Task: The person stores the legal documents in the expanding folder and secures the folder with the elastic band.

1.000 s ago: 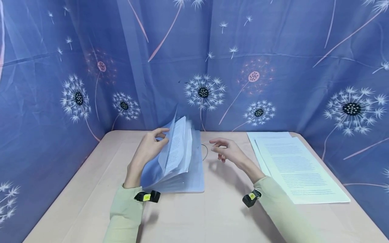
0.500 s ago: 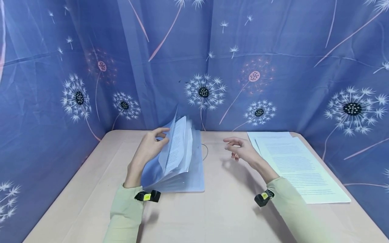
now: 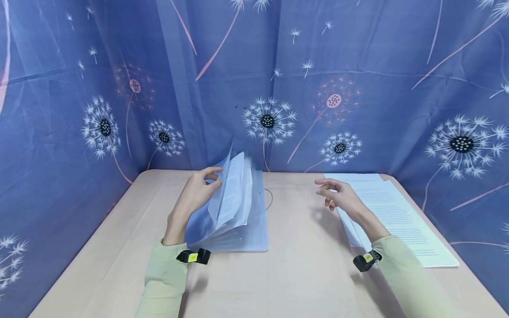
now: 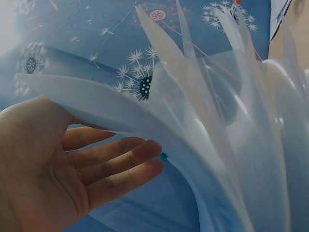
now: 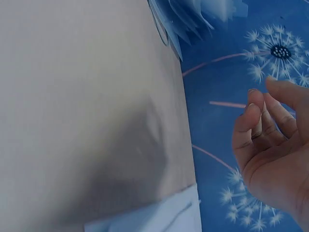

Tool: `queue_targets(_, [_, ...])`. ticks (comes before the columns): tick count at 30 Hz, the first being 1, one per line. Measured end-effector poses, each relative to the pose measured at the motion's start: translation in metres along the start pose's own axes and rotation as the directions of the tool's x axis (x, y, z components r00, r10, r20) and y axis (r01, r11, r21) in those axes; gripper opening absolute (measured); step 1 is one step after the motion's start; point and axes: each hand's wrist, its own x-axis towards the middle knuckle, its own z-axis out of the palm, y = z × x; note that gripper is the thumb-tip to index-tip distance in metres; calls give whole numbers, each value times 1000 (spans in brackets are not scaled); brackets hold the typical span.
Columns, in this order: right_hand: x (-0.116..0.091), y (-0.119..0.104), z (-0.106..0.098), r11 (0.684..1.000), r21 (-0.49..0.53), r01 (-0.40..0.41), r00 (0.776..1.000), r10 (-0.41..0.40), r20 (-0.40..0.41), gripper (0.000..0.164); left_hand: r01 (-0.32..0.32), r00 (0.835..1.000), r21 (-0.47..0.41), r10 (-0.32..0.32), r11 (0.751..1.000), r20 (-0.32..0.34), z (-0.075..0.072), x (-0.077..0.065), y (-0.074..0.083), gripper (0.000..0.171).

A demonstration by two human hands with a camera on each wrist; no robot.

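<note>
A blue display folder (image 3: 254,234) with clear plastic sleeves lies opened on the left of the table. Pinched at the edge by my left hand (image 3: 196,190), one sleeve (image 3: 225,176) is lifted upright, and printed sheets (image 3: 232,192) show inside the sleeves beside it. In the left wrist view the thumb is hidden behind the sleeve (image 4: 96,99) and several sleeves fan out to the right. My right hand (image 3: 343,198) hovers over the left edge of a stack of printed paper (image 3: 401,225), fingers loosely bent, holding nothing.
The pale table (image 3: 294,282) carries the folder on the left and the paper stack on the right. A thin cord loop (image 3: 271,198) sticks out from the folder's right edge. Behind hangs a blue dandelion-patterned curtain (image 3: 222,88), close to the table's back and sides.
My right hand has moved right, from near the folder to the paper stack. The left hand and the lifted sleeve have stayed in place.
</note>
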Motion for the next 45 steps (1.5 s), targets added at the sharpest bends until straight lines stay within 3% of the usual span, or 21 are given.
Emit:
queue_targets(14, [-16,12,-43,991,-137,1,999,-7,-45,48,-7,1000,4,7,1000,-10,0,-1,2,46])
queue_targets(45, [-47,34,-94,950,-311,-5,992,-34,-122,55,-16,1000,9,16,1000,-9,1,1,1,46])
